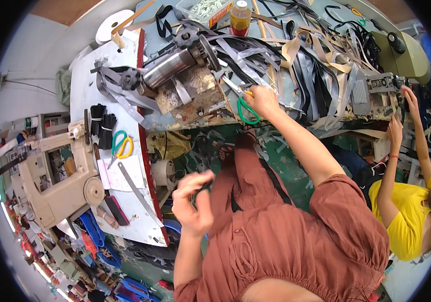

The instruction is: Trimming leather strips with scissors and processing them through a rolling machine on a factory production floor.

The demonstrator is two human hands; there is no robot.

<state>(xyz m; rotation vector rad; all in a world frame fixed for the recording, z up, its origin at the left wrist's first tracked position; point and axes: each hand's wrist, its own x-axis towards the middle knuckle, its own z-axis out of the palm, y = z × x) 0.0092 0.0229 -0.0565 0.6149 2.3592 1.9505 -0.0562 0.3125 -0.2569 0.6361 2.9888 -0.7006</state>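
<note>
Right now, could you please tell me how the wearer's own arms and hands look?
The left hand, slightly blurred, and the right hand are ungloved. The right sleeve is loose, rust-brown and short, leaving the forearm uncovered; the left sleeve matches in colour.

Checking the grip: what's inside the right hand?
Scissors: blades and green loop show outside the right hand; its fingers mostly cover the yellow handle, and the palm's inside can't be seen.

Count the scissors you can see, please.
3: green-and-yellow scissors in the person's right hand, a second pair on the white table, apparently a third at far upper right. Straps may hide more.
</note>
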